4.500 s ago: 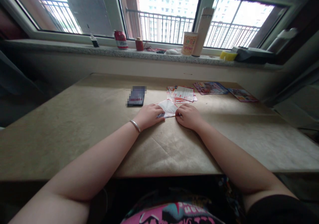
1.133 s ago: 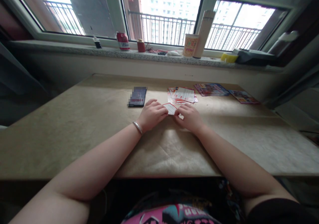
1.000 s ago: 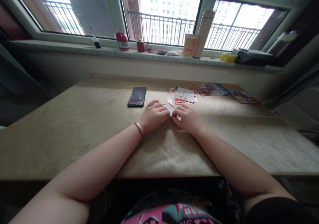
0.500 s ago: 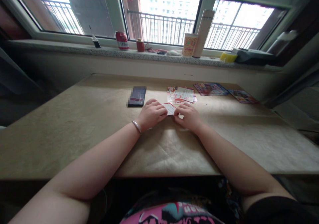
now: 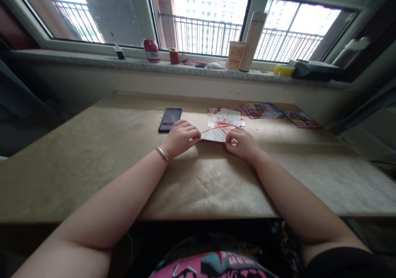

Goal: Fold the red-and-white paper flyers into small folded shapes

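Observation:
A white sheet of paper (image 5: 214, 135) with red lines is stretched between my two hands, just above or on the table. My left hand (image 5: 183, 136) pinches its left edge, and a silver bracelet (image 5: 162, 154) circles that wrist. At the other end, my right hand (image 5: 243, 143) has thumb and fingertips closed on the paper's right edge. Right behind the paper lies a loose pile of red and white printed cards (image 5: 229, 116). A dark phone (image 5: 170, 119) rests flat just behind my left hand.
A fanned stack of colourful cards (image 5: 262, 110) and a smaller stack (image 5: 302, 119) lie at the table's back right. On the windowsill behind stand a red can (image 5: 151, 50), a small red bottle (image 5: 174, 56), a patterned cup (image 5: 236, 55), a tall flask (image 5: 252, 43) and a yellow item (image 5: 284, 71).
My hands have moved apart, the left one leftward and the right one rightward. More of the paper between them now shows.

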The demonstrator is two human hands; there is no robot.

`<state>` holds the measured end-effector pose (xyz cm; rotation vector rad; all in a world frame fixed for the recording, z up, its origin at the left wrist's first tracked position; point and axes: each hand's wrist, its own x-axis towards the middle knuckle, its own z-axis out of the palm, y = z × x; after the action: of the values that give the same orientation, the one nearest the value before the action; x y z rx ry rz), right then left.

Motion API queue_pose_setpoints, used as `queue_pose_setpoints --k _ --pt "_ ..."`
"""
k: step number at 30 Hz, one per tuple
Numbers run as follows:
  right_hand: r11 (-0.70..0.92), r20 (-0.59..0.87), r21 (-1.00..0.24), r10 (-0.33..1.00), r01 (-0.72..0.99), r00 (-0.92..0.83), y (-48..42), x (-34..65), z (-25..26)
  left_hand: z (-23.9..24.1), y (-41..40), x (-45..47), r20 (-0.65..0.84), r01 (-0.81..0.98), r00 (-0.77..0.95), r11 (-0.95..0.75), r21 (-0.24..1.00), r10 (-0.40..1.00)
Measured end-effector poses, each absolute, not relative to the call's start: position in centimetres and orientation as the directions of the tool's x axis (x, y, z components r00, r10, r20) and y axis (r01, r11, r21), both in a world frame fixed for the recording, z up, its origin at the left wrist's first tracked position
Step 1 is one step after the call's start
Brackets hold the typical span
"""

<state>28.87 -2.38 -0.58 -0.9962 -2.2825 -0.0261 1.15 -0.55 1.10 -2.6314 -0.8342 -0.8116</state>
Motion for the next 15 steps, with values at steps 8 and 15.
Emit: queue_pose_setpoints --k 8,15 --pt "0.718 0.438 -0.249 0.682 0.650 -0.586 -2.6 28.5 -0.8 0.7 0.0 0.1 0.545 0.600 0.645 -0.796 0.073 0.536" --pt "0.742 0.392 -0.233 0.664 0.629 -0.637 -3.2 26.8 -0.9 -0.1 -0.7 1.7 0.386 0.485 0.783 -0.867 0.111 0.487"
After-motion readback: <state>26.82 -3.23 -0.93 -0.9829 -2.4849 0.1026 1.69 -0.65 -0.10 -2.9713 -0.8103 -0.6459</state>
